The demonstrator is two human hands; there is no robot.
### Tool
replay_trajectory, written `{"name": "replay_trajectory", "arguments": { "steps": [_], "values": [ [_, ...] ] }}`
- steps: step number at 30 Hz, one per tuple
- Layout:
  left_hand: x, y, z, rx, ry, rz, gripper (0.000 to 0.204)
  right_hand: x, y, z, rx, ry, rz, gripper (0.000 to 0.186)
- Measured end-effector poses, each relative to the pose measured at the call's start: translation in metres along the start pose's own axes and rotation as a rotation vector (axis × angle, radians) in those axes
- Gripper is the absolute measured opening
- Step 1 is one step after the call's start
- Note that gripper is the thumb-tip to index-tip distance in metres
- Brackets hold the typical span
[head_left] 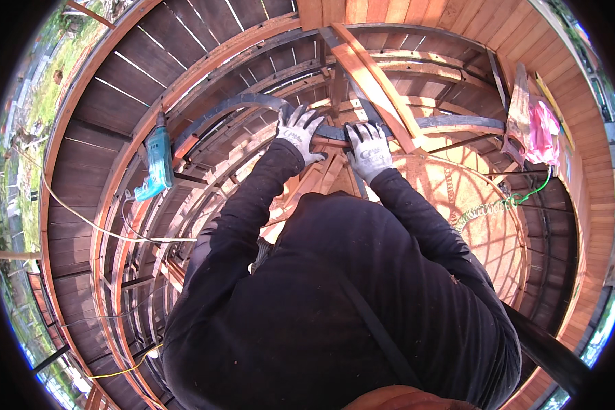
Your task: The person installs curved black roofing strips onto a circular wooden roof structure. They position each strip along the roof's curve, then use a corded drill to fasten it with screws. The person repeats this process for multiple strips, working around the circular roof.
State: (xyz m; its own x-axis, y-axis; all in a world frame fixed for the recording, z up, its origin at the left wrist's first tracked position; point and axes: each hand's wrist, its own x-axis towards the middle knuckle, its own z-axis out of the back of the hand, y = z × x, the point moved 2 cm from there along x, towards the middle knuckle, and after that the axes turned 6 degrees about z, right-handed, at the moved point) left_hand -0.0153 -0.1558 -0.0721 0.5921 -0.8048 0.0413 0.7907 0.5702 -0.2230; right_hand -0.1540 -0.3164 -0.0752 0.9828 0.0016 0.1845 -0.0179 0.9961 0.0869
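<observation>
Left gloved hand [298,131] and right gloved hand [370,149] both lie over the dark curved strip [334,132], fingers across its top; can't tell if gripping or only pressing. Strip runs beneath both hands, bare between them, arcing past either side. Best handling, probably: even pressure, hands spread, curve seated on its supports, fingers clear of pinch points. Crossed timbers [372,78] just beyond right hand. Teal drill [158,158] off left; handsaw [518,113], pink bag [543,133] far right.
</observation>
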Motion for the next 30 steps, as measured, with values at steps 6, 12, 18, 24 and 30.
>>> {"name": "replay_trajectory", "arguments": {
  "steps": [6, 12, 18, 24, 30],
  "values": [
    [0.015, -0.001, -0.012, 0.032, 0.036, 0.019, 0.067, -0.002, 0.0, -0.002, 0.036, -0.035, -0.01, 0.063],
    [0.016, -0.019, 0.0, -0.017, 0.071, 0.026, 0.068, -0.005, -0.004, -0.005, 0.051, -0.068, 0.001, 0.062],
    [0.017, -0.025, -0.007, 0.055, 0.061, 0.056, 0.066, -0.005, -0.011, -0.007, 0.111, -0.124, 0.026, 0.065],
    [0.015, -0.029, -0.002, 0.054, 0.047, 0.055, 0.066, -0.027, -0.017, 0.027, 0.35, -0.174, -0.009, 0.065],
    [0.015, -0.031, -0.005, 0.044, 0.052, 0.036, 0.068, -0.12, -0.013, -0.009, 0.637, 0.142, -0.33, 0.054]
  ]
}}
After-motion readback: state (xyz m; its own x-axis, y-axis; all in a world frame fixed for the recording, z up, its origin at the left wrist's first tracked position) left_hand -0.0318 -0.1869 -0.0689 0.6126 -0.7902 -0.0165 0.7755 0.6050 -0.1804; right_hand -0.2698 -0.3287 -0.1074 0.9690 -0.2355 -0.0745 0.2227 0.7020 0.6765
